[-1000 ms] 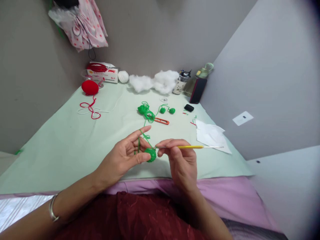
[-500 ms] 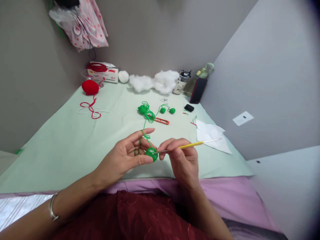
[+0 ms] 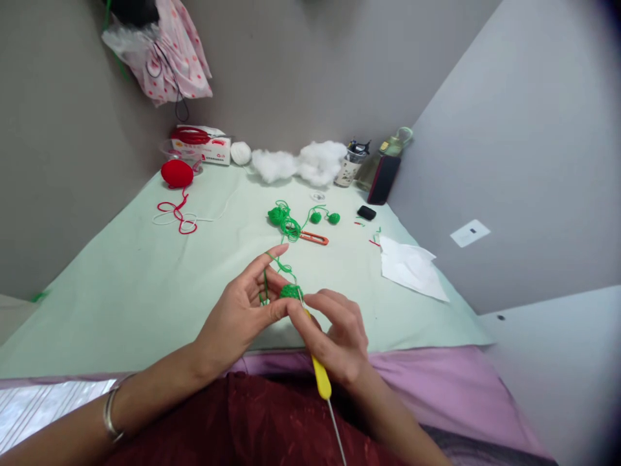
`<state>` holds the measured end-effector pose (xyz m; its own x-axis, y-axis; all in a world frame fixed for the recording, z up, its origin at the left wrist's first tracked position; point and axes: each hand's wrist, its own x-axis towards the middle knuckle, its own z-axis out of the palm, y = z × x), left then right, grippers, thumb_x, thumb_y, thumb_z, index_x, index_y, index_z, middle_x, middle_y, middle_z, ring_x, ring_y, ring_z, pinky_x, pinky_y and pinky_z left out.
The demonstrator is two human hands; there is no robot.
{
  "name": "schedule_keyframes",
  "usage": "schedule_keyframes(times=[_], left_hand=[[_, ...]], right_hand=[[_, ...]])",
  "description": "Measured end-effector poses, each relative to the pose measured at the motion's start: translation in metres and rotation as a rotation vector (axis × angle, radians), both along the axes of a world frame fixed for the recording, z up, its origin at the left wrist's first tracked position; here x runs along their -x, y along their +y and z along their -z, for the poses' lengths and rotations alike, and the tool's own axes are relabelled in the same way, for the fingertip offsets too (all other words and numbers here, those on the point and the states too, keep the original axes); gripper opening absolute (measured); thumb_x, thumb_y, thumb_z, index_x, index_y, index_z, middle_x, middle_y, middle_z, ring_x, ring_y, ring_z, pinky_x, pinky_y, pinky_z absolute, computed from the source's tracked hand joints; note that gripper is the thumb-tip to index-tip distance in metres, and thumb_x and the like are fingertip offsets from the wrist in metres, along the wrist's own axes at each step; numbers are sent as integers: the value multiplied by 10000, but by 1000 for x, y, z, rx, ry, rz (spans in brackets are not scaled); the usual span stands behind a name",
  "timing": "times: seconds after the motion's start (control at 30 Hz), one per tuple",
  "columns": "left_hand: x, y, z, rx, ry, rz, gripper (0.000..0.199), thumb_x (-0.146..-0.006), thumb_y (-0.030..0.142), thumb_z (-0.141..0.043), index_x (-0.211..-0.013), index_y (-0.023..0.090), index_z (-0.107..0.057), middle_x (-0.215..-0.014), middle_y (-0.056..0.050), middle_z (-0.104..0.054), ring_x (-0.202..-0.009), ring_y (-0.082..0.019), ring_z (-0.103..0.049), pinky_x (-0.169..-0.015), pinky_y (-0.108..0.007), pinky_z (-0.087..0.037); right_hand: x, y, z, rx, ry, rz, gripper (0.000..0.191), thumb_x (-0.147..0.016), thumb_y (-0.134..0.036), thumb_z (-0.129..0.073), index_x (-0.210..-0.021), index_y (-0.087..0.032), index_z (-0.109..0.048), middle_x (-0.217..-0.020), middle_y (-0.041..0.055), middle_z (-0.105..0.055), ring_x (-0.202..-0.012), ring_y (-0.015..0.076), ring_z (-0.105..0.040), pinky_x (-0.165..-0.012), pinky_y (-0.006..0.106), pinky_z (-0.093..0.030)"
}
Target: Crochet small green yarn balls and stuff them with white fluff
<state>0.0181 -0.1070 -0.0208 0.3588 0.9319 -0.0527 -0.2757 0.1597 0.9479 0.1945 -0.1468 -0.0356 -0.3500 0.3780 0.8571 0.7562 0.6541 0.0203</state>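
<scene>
A small green crocheted piece (image 3: pixel 291 292) is pinched in my left hand (image 3: pixel 242 304), and green yarn loops over the raised index finger. My right hand (image 3: pixel 336 330) holds a crochet hook with a yellow handle (image 3: pixel 320 375), its tip at the piece's right edge and its other metal end pointing down toward my lap. Beyond the hands, green yarn (image 3: pixel 290 228) lies tangled beside a small green ball (image 3: pixel 277 215) and an orange cutter (image 3: pixel 314 238). Two small green crocheted balls (image 3: pixel 334 219) sit to the right of it.
Red yarn (image 3: pixel 177 173), a tissue box (image 3: pixel 216 150), a white ball (image 3: pixel 240 153) and white stuffing (image 3: pixel 321 163) stand at the back. Toward the right are a pen cup (image 3: pixel 348 169), a phone (image 3: pixel 384 180), a black case (image 3: pixel 367 212) and white paper (image 3: pixel 410 265).
The hook has swung from pointing right to pointing down toward my lap. My right hand has turned and shifted left against the piece, and my left index finger has moved slightly left.
</scene>
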Motion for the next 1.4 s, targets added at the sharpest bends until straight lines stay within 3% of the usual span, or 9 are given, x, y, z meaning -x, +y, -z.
schedule_keyframes(times=[0.33, 0.43, 0.53, 0.63, 0.73, 0.87, 1.1, 1.3, 1.4], left_hand=[[-1, -4, 1, 293, -223, 225, 844, -762, 379, -877, -1506, 248, -500, -950, -4, -605, -830, -125, -522, -811, -272, -416], [-3, -3, 4, 156, -140, 79, 853, -732, 322, -902, -1491, 262, -518, -924, 12, -604, -877, -137, -546, -881, -284, -428], [-5, -7, 8, 9, -69, -89, 811, -755, 281, -890, -1482, 282, -530, -952, 14, -612, -915, -140, -551, -916, -280, -430], [-6, -9, 9, 141, -171, 33, 766, -775, 309, -874, -1468, 268, -550, -969, 1, -621, -874, -135, -550, -852, -271, -443], [-6, -8, 7, 315, -279, 203, 734, -772, 342, -872, -1440, 239, -584, -990, -20, -640, -843, -126, -539, -807, -259, -433], [-4, -3, 3, 328, -350, 223, 702, -740, 289, -892, -1390, 233, -633, -999, -21, -648, -914, -130, -552, -879, -252, -417], [5, 3, -2, 254, -204, 169, 633, -736, 217, -855, -1343, 268, -680, -1000, -4, -617, -962, -144, -538, -916, -262, -403], [7, 2, -2, 192, -152, 211, 597, -763, 253, -813, -1345, 262, -681, -1004, -14, -649, -978, -176, -592, -967, -325, -424], [6, 1, 1, 155, -131, 215, 596, -808, 253, -795, -1384, 277, -645, -1045, -20, -677, -1036, -198, -633, -1016, -358, -421]], right_hand=[[-4, 10, 4, 335, 594, -382, 310, -996, -143, -572, -1176, -321, -752, -1013, 62, -755, -859, 192, -725, -677, 336, -619], [-1, 8, 1, 381, 540, -299, 320, -978, -116, -594, -1153, -328, -757, -1006, 55, -744, -864, 188, -714, -699, 328, -610], [1, 3, 8, 193, 279, -99, 419, -926, -53, -637, -1235, -321, -730, -1045, 70, -734, -961, 215, -691, -790, 358, -610], [5, 0, 17, 76, 278, -99, 452, -921, -46, -635, -1270, -322, -714, -1036, 66, -732, -963, 214, -676, -784, 354, -602], [8, 3, 17, 203, 548, -228, 378, -963, -95, -607, -1203, -355, -740, -1012, 46, -729, -909, 193, -688, -725, 336, -591], [9, 6, 8, 409, 821, -378, 257, -997, -188, -591, -1116, -336, -765, -941, 41, -745, -869, 203, -700, -714, 358, -589], [-2, 6, -3, 565, 939, -428, 186, -992, -202, -601, -1007, -265, -775, -871, 38, -753, -821, 191, -687, -754, 354, -556], [-3, 14, -10, 921, 1222, -601, 141, -952, -302, -668, -899, -218, -768, -786, 25, -703, -669, 152, -649, -671, 311, -549], [0, 15, -6, 857, 1108, -596, 134, -951, -296, -673, -954, -227, -788, -809, 31, -694, -706, 150, -630, -677, 306, -530]])
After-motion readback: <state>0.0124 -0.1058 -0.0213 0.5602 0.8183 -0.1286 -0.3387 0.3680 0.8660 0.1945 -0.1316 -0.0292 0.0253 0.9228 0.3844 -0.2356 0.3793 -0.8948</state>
